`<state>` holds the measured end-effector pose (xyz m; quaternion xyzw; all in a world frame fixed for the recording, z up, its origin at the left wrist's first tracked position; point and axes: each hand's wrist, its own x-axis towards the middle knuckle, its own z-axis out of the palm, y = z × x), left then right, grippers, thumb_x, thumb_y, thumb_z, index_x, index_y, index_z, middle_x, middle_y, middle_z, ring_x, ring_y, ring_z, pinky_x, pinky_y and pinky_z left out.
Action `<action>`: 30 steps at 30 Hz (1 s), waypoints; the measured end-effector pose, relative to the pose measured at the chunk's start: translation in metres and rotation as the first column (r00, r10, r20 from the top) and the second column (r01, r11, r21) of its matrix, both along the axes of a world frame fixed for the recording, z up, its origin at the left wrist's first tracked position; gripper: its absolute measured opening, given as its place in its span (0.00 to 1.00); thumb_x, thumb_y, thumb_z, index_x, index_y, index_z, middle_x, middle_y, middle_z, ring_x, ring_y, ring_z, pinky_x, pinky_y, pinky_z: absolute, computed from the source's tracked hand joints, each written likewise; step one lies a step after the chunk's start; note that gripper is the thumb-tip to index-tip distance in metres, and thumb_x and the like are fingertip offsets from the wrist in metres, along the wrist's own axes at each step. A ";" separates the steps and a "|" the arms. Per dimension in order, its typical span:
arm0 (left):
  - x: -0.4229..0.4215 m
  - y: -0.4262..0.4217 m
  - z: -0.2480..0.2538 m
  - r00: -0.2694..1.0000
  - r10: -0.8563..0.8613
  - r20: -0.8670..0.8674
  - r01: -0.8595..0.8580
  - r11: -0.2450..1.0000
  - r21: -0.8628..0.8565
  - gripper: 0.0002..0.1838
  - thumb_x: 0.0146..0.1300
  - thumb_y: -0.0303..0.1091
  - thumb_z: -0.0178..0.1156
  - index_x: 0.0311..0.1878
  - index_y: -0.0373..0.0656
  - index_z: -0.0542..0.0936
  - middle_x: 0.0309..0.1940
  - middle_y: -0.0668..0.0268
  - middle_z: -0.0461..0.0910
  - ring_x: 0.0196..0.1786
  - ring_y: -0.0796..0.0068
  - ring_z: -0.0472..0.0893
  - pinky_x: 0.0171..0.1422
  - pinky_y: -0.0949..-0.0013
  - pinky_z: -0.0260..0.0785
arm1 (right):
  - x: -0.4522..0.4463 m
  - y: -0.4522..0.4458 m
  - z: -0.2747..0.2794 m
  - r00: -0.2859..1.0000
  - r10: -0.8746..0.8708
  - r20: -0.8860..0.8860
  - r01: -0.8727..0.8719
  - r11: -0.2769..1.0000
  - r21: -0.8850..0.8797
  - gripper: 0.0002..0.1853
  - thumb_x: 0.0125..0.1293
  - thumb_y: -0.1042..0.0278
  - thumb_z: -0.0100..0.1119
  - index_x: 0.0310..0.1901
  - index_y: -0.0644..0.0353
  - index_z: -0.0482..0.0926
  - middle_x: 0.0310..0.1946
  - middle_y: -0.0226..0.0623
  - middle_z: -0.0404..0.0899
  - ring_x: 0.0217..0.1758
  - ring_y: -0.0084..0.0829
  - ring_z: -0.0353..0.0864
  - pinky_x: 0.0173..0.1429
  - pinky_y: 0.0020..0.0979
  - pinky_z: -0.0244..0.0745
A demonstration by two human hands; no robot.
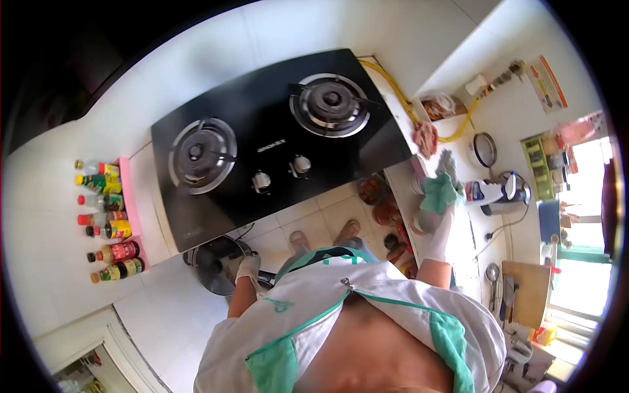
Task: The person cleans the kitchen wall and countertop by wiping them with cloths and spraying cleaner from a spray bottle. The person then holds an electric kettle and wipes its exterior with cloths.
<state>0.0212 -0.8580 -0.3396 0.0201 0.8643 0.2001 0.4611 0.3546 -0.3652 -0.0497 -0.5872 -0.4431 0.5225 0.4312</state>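
Observation:
My right hand (447, 216), in a pale glove, is over the counter on the right. Its fingers are closed on a green cloth (440, 194), which bunches at the fingertips and covers them. A grey cloth (448, 164) lies just beyond, and a white spray bottle (486, 191) stands beside the hand. On the left, my left hand (247, 268), in a whitish glove, is at the edge of a black pan (213, 265) near its dark handle. Its fingers are too small and partly hidden, so I cannot make out whether they grip the pan.
A black two-burner gas stove (262, 154) spans the area ahead. Several sauce bottles (121, 252) line a pink rack (131, 196) at left. Right of the stove are a yellow hose (393, 82), a pinkish rag (426, 139), an electric kettle (517, 193) and a cutting board (526, 291).

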 end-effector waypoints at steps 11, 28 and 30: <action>0.065 0.187 0.186 0.742 -0.666 -0.084 0.671 0.734 0.108 0.27 0.66 0.52 0.50 0.52 0.35 0.78 0.49 0.45 0.80 0.53 0.48 0.79 0.56 0.58 0.68 | 0.069 0.046 -0.028 0.994 -0.072 0.088 0.085 0.985 -0.148 0.15 0.65 0.69 0.63 0.52 0.63 0.78 0.35 0.36 0.84 0.31 0.28 0.81 0.36 0.29 0.78; 0.197 0.513 0.275 0.508 -0.597 -0.621 0.843 0.196 0.501 0.18 0.70 0.42 0.57 0.54 0.38 0.77 0.49 0.51 0.81 0.55 0.54 0.79 0.61 0.60 0.70 | 0.141 0.024 -0.029 0.989 0.021 0.148 -0.012 0.998 -0.062 0.26 0.60 0.88 0.37 0.56 0.60 0.78 0.26 0.33 0.78 0.23 0.23 0.75 0.26 0.26 0.69; 0.199 0.558 0.262 0.168 -0.561 -0.811 0.979 0.001 0.202 0.15 0.70 0.37 0.56 0.53 0.39 0.78 0.49 0.50 0.78 0.52 0.53 0.79 0.55 0.59 0.73 | 0.143 0.023 -0.019 0.934 0.003 0.358 0.044 0.991 -0.125 0.25 0.61 0.85 0.40 0.56 0.58 0.79 0.32 0.37 0.83 0.29 0.25 0.81 0.34 0.29 0.77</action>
